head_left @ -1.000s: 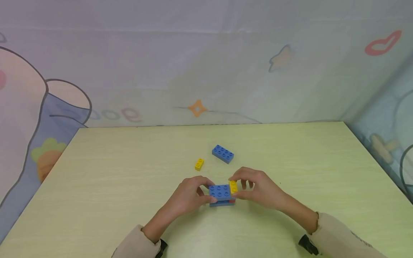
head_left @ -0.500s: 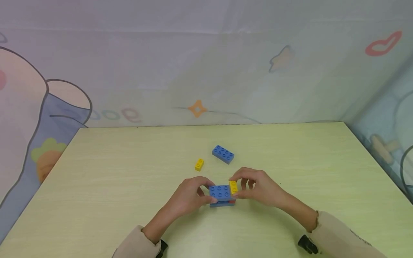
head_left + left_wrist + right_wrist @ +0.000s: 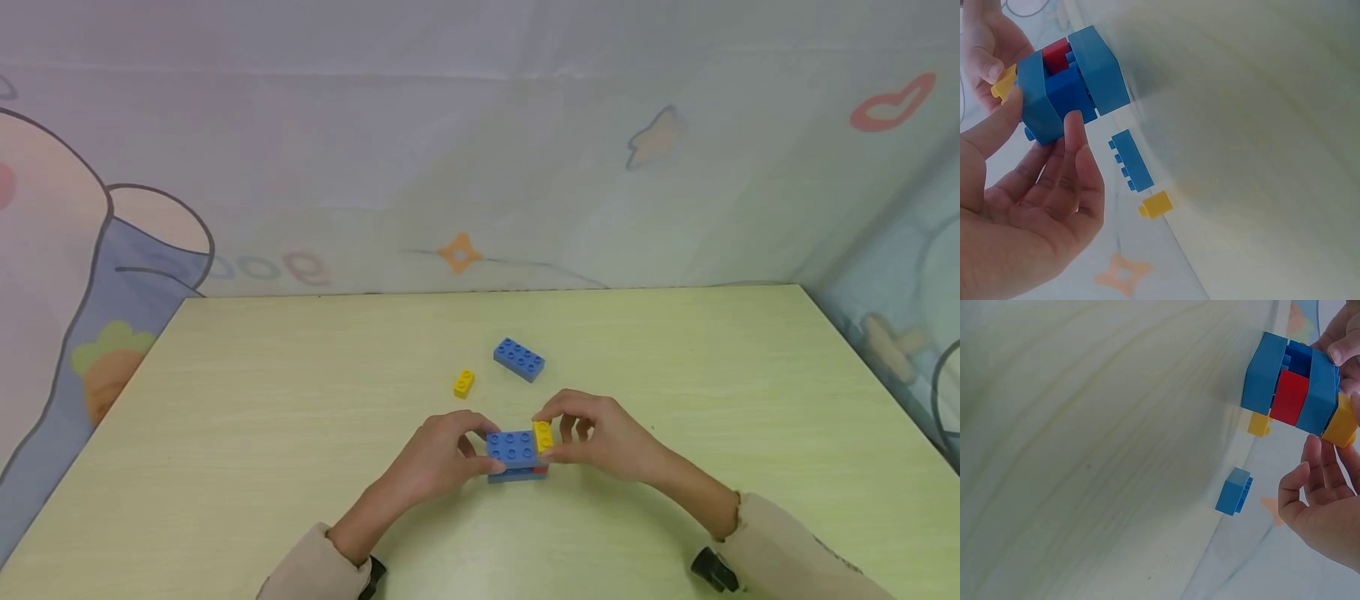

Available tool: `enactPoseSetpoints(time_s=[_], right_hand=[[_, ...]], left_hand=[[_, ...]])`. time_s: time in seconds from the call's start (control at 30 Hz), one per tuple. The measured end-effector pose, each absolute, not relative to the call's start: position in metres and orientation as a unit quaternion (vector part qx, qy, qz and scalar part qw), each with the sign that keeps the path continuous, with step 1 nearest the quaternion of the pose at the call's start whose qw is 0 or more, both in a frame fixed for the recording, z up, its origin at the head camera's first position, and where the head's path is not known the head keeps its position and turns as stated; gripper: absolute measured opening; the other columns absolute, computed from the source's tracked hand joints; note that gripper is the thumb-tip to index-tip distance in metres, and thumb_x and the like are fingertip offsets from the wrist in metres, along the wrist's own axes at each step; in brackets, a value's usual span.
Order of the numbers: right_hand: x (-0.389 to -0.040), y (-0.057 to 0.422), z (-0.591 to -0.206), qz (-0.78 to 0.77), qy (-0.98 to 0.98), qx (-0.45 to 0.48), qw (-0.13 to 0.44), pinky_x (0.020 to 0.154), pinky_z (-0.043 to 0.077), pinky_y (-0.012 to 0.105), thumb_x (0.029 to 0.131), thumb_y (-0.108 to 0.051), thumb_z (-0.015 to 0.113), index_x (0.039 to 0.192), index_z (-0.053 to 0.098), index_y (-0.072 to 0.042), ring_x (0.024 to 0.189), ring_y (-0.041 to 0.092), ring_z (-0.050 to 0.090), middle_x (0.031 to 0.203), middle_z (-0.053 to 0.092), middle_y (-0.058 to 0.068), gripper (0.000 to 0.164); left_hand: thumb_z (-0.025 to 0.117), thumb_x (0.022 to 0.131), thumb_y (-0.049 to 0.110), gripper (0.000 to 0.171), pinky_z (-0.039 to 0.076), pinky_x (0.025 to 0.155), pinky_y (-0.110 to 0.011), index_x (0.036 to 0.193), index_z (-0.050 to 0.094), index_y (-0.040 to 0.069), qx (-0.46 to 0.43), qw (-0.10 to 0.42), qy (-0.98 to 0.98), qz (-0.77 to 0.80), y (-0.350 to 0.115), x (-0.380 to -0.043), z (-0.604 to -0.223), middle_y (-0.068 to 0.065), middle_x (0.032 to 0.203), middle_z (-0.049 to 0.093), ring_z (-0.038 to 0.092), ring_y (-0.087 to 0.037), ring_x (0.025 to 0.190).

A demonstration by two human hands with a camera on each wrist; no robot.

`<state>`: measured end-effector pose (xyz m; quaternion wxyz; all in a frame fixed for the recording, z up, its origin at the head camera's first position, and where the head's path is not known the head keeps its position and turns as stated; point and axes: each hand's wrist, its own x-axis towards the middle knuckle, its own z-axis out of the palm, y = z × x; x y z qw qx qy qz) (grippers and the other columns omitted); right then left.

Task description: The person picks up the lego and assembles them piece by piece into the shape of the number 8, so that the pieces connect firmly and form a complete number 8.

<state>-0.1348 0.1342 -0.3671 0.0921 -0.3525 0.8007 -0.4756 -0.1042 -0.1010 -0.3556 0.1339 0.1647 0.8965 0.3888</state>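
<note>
A small block stack stands on the table in front of me. Its bottom blue brick (image 3: pixel 1265 374) carries a red brick (image 3: pixel 1290 397) beside another blue brick (image 3: pixel 1070 95), and a long blue brick (image 3: pixel 512 448) lies over these. At the right end on top sits a two-stud yellow brick (image 3: pixel 543 436), pinched between thumb and index finger of my right hand (image 3: pixel 611 435). My left hand (image 3: pixel 431 458) grips the left end of the top blue brick, thumb at the near side and fingers at the far side. Whether the yellow brick is fully seated is hard to tell.
Behind the stack lie a loose eight-stud blue brick (image 3: pixel 519 359) and a loose yellow two-stud brick (image 3: pixel 464 383). The pale wooden table (image 3: pixel 300 358) ends at a printed cloth backdrop (image 3: pixel 480 150).
</note>
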Motion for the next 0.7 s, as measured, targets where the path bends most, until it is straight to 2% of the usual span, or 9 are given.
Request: enactPoseSetpoints(time_s=[0.3, 0.5, 0.7], right_hand=[[-0.135, 0.135, -0.369, -0.481, 0.794, -0.36, 0.087, 0.057, 0.042, 0.025, 0.077, -0.01, 0.073, 0.103, 0.062, -0.001, 0.067, 0.013, 0.053, 0.094, 0.059, 0.003, 0.03], [-0.135, 0.134, -0.369, -0.484, 0.793, -0.359, 0.084, 0.057, 0.042, 0.025, 0.076, -0.009, 0.073, 0.103, 0.063, -0.001, 0.066, 0.013, 0.053, 0.094, 0.059, 0.003, 0.029], [-0.135, 0.134, -0.369, -0.486, 0.794, -0.353, 0.091, 0.058, 0.041, 0.024, 0.076, -0.01, 0.074, 0.103, 0.063, -0.001, 0.067, 0.013, 0.053, 0.094, 0.058, 0.003, 0.03]], left_hand=[[0.073, 0.078, 0.021, 0.035, 0.047, 0.059, -0.023, 0.106, 0.063, 0.004, 0.219, 0.146, 0.875, 0.407, -0.109, -0.112, -0.361, -0.004, 0.1, 0.062, 0.057, -0.013, 0.075], [0.072, 0.079, 0.026, 0.037, 0.048, 0.067, -0.026, 0.11, 0.062, 0.006, 0.223, 0.164, 0.855, 0.438, -0.119, -0.122, -0.365, -0.003, 0.103, 0.062, 0.059, -0.012, 0.079], [0.071, 0.08, 0.02, 0.036, 0.048, 0.066, -0.027, 0.111, 0.061, 0.004, 0.197, 0.137, 0.871, 0.429, -0.131, -0.132, -0.364, -0.008, 0.106, 0.062, 0.059, -0.016, 0.084]])
